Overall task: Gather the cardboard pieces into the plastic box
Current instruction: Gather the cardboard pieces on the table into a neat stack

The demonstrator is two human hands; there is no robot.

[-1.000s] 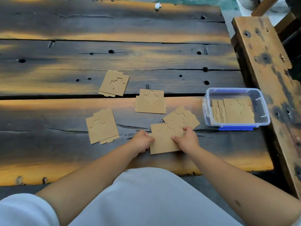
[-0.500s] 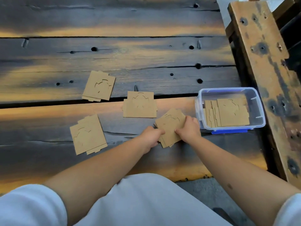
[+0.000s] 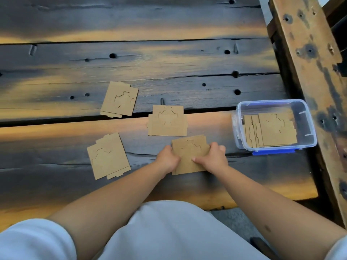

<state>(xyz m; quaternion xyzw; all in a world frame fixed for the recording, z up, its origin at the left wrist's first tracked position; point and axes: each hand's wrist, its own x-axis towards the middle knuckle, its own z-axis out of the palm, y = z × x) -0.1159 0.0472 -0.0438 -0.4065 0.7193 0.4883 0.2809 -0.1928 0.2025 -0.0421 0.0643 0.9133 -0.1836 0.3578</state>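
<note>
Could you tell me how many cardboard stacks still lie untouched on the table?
3: far-left stack, middle stack, near-left stack. Pieces within each overlap, so piece counts stay hidden.

tan cardboard pieces (image 3: 166, 121) with curved cut lines lie on a dark, amber-streaked tabletop (image 3: 131, 62); the clear plastic box (image 3: 308, 128) has a blue clasp (image 3: 273, 152).

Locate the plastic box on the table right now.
In the head view, the plastic box sits at the table's right edge, just right of the right hand, with cardboard pieces inside.
</note>
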